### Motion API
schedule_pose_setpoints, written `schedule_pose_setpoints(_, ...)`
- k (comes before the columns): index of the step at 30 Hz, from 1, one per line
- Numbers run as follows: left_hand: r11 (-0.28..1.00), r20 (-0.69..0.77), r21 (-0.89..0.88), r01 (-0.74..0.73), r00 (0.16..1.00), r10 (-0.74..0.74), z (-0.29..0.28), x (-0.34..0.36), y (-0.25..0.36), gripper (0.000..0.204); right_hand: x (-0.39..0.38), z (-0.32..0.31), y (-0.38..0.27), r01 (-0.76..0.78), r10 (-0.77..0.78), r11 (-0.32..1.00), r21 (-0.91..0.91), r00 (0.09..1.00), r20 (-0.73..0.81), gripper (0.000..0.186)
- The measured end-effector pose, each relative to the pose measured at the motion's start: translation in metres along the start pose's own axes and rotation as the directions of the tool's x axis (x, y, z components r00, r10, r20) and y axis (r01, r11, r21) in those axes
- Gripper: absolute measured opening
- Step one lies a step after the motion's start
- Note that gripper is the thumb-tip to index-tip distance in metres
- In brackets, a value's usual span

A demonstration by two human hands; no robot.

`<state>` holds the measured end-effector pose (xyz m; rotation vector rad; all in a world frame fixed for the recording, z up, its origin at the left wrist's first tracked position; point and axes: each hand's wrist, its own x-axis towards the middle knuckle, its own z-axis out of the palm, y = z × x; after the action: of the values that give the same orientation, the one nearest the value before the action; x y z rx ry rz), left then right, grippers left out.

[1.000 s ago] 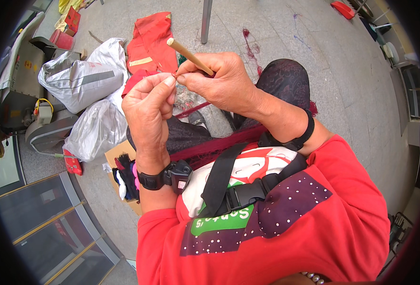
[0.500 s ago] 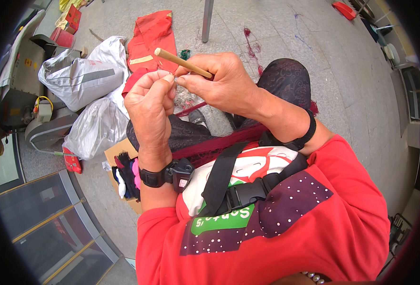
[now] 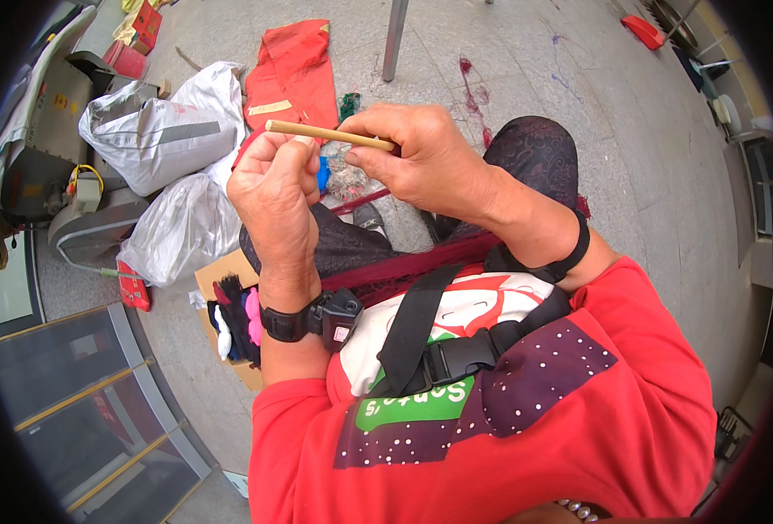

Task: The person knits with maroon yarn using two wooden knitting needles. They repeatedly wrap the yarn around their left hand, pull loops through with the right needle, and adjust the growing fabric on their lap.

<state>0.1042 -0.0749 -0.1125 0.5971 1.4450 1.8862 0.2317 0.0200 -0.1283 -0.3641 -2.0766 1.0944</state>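
Seated over a grey floor (image 3: 648,192), a white sack (image 3: 155,148) and a red cloth (image 3: 290,79) lying ahead to my left, I work above the maroon netting (image 3: 378,282) stretched before my waist. My right hand (image 3: 434,157) grips a pale wooden stick (image 3: 330,134), its free end reaching over my left hand (image 3: 275,188). My left thumb and fingertips draw in narrowly; whether they pinch anything, or touch the stick, I cannot tell. The step looks like fine fingertip work; the next move, I judge, calls for a steady right grip. Beyond lies a small green tangle (image 3: 349,106).
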Motion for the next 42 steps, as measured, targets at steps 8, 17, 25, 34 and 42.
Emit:
schedule_pose_setpoints(8, 0.995, -0.021, 0.093, -0.034, 0.999, 0.036, 0.002, 0.001, -0.003, 0.013, 0.006, -0.006, -0.004, 0.129, -0.129, 0.987, -0.097, 0.992, 0.012, 0.011)
schedule_pose_setpoints(17, 0.994, 0.146, 0.037, 0.102, 0.984, -0.107, 0.002, -0.004, 0.002, 0.009, 0.009, -0.008, -0.003, 0.123, -0.124, 0.992, -0.034, 0.992, -0.028, 0.007)
schedule_pose_setpoints(25, 0.992, 0.124, 0.025, 0.125, 0.984, -0.127, 0.000, -0.001, -0.001, 0.009, 0.008, -0.012, -0.007, 0.055, -0.055, 0.998, 0.012, 0.998, -0.021, 0.007)
schedule_pose_setpoints(34, 0.978, 0.203, -0.009, 0.207, 0.958, -0.201, 0.002, -0.003, -0.002, 0.010, 0.010, -0.009, 0.001, 0.105, -0.105, 0.991, 0.083, 0.994, -0.008, 0.006)
schedule_pose_setpoints(42, 0.976, 0.201, -0.043, 0.215, 0.959, -0.202, -0.002, -0.001, -0.002, 0.011, 0.009, -0.014, 0.001, 0.010, -0.010, 0.997, 0.077, 1.000, 0.000, 0.006)
